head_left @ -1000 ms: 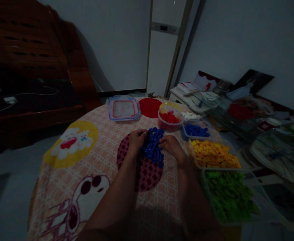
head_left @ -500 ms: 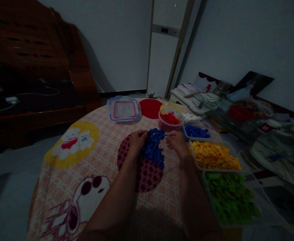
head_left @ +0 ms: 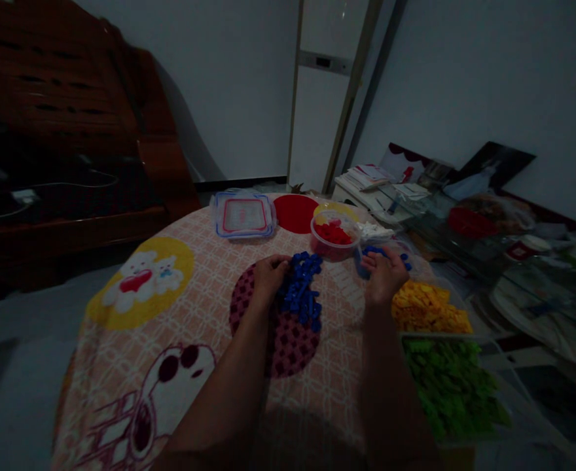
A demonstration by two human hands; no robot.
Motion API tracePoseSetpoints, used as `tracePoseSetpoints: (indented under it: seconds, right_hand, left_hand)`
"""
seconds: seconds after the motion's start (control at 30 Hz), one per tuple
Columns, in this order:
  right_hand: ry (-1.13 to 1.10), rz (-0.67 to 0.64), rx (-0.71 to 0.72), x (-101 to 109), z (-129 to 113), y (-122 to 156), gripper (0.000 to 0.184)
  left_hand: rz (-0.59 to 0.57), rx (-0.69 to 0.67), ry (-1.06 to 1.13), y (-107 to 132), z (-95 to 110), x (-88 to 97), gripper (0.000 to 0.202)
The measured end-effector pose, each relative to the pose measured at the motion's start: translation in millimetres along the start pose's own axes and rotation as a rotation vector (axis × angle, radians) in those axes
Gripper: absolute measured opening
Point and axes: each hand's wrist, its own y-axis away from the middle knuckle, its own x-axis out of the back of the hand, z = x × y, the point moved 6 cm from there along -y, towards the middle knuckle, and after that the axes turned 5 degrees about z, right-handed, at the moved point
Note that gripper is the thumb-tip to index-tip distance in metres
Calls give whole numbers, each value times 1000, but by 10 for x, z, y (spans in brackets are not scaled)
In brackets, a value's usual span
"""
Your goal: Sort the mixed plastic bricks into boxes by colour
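Note:
A cluster of small blue plastic building pieces (head_left: 300, 288) lies on the dark-red dotted circle of the tablecloth. My left hand (head_left: 271, 275) rests at its left edge, fingers curled and pinched against the blue pieces. Farther right, my right hand (head_left: 385, 273) is over the clear box of loose blue pieces (head_left: 374, 250), covering much of it. Its fingers are bent together; whatever is between them is hidden. The two hands are apart, one on each side of the cluster's right edge.
Right of the cluster stand a round tub of red pieces (head_left: 334, 245), a box of yellow pieces (head_left: 428, 311) and a box of green pieces (head_left: 455, 389). White pieces (head_left: 374, 231) lie behind. Stacked clear lids (head_left: 245, 216) sit at the back left. A cluttered glass table (head_left: 430, 212) adjoins.
My right hand has moved right, from beside the blue cluster to over the box of blue pieces. My left hand and the cluster have stayed in place.

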Motion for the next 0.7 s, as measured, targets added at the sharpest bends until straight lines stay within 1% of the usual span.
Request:
tracePoseSetpoints:
  seconds: [0.1, 0.17, 0.33, 0.4, 0.47, 0.53, 0.6, 0.63, 0.7]
  right_hand:
    - [103, -157, -34, -159, 39, 121, 23]
    - [185, -288, -43, -266, 69, 222, 24]
    - [408, -678, -42, -512, 203, 572, 27]
    - [526, -796, -16, -584, 278, 719, 28]
    - [685, -876, 75, -637, 335, 835, 26]
    - [864, -927, 231, -674, 360, 913, 20]
    - [998, -960, 371, -693, 358, 954, 16]
    - [1038, -976, 410, -695, 353, 963, 14]
    - [1075, -998, 422, -688, 342, 954, 11]
  left_hand:
    - [1, -14, -8, 2, 15, 1, 21]
    - [7, -20, -22, 6, 30, 5, 22]
    - [-2, -10, -37, 16, 39, 0, 21]
    - [-11, -9, -26, 17, 35, -4, 22]
    - [-12, -15, -18, 16, 38, -2, 22]
    - [-12, -23, -23, 15, 49, 2, 22]
    - [-11, -31, -35, 15, 68, 7, 22]
    - [-10, -34, -44, 14, 78, 10, 22]
    - [-5, -41, -60, 12, 96, 15, 21]
